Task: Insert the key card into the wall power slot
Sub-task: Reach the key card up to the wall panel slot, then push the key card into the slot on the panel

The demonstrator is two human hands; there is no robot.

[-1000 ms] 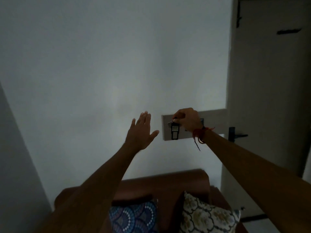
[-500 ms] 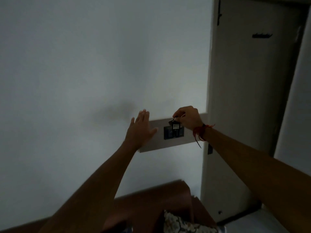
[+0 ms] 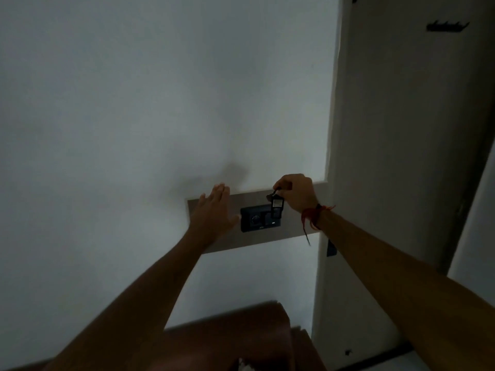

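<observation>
1. The wall panel (image 3: 257, 236) fills more of my view than a moment ago.
2. My left hand (image 3: 214, 212), fingers spread, holds nothing beside the power slot (image 3: 258, 219).
3. My right hand (image 3: 296, 192) pinches the key card (image 3: 276, 207), now hanging against the slot's right end.

A pale wall (image 3: 134, 116) carries a long tan panel (image 3: 254, 236), mounted level and running right to the door frame (image 3: 329, 129). On the panel sits a dark plate (image 3: 254, 219) with what looks like a round dial and small switches, though the dim light blurs its detail. A dark key card (image 3: 276, 207) hangs upright against the plate's right end. The left hand (image 3: 213, 215) lies flat over the panel's left end, just beside the plate.
</observation>
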